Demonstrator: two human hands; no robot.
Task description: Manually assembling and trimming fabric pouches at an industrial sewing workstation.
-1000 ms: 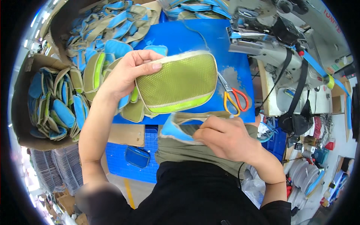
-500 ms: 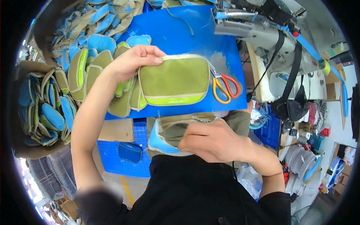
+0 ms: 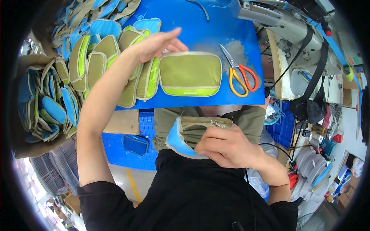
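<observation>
A green mesh pouch with beige binding and a lime strip lies flat at the front of the blue table. Just past its upper left corner is my left hand, empty, with fingers apart. Over my lap, my right hand pinches the edge of a second pouch, whose blue lining and beige zipper edge show; its mouth gapes and loose threads hang from it. The right fingertips are partly hidden. To the right of the flat pouch rest scissors with orange and red handles, blades pointing away.
More green pouches overlap along the table's left side. A cardboard box of blue and green pouches stands farther left. At the right is a sewing machine with hanging black straps. A blue crate sits below the table.
My left hand has let go of the green mesh pouch, which now lies on the table, and its fingers have spread. My right hand still grips the blue-lined pouch.
</observation>
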